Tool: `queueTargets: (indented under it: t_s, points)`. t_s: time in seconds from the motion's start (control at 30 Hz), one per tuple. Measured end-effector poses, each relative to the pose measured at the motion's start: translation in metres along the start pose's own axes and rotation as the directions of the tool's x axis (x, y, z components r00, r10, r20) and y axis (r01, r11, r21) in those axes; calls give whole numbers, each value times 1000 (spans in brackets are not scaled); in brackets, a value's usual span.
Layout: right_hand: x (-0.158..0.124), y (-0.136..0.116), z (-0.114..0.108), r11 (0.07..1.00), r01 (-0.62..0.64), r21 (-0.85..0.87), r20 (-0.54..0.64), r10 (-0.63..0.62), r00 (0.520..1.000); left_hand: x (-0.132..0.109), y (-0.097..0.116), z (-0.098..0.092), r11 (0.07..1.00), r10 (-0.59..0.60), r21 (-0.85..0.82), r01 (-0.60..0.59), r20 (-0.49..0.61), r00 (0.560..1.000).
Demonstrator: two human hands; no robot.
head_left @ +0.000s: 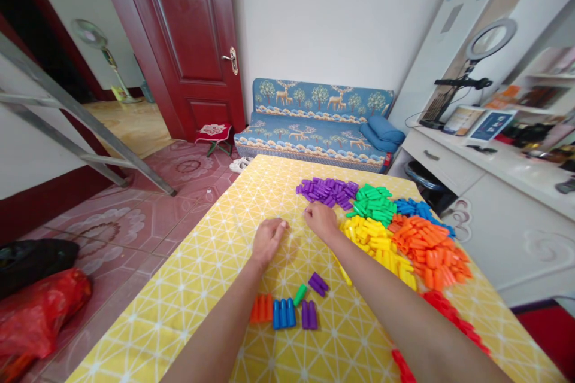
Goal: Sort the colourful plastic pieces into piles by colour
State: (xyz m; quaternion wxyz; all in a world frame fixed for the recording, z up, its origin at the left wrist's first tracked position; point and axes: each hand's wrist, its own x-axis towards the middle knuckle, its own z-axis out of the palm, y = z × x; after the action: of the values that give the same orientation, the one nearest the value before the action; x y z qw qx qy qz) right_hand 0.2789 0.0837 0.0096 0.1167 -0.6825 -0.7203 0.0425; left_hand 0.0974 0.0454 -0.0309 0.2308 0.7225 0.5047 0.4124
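My right hand [321, 219] is closed, its fingers curled at the near left edge of the purple plastic pieces [330, 190]. What it pinches, if anything, is hidden. My left hand [268, 240] rests over the yellow patterned tablecloth [215, 251] with loosely bent fingers and the thumb apart, and no object shows in it. Below the hands stand short rows of orange pieces [262, 309], blue pieces [284, 313] and two purple pieces [309, 315]. A green piece [300, 294] and a purple pair [318, 283] lie tilted just above them.
Right of my hands are heaps of green [374, 203], yellow [371, 236], blue [413, 208], orange [429, 245] and red pieces [453, 314]; my right forearm crosses near the yellow and red ones. A blue sofa [309, 125] stands beyond the table, a white desk [485, 155] to the right.
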Motion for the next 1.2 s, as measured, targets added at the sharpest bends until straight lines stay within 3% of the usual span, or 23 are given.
queueTargets:
  t_s: [0.23, 0.43, 0.53, 0.67, 0.8, 0.97, 1.2]
  points:
    - [0, -2, 8, 995, 95, 26, 8, -95, 995, 0, -2, 1, 1000, -9, 22, 9, 7, 1000]
    - [-22, -1, -7, 986, 150, 66, 57, -154, 986, 0, -5, 2, 1000, 11, 9, -11, -5, 1000]
    - [-46, 6, -22, 978, 193, 83, 124, -202, 971, 0, -7, 4, 1000, 4, 6, -4, -7, 1000]
    - [-93, 17, -40, 968, 230, 101, 318, -251, 914, 0, -9, 5, 1000, 2, 15, -2, -5, 1000]
    - [-144, 15, -42, 947, 262, 185, 408, -316, 856, -1, -9, 5, 1000, 18, 19, -18, -3, 1000]
    - [-174, -10, -18, 924, 248, 291, 337, -342, 877, 0, -8, 4, 1000, 21, 11, -21, -14, 1000]
    - [-145, -31, 6, 848, 258, 463, 121, -349, 929, -1, -5, 3, 1000, 16, 26, -16, 2, 1000]
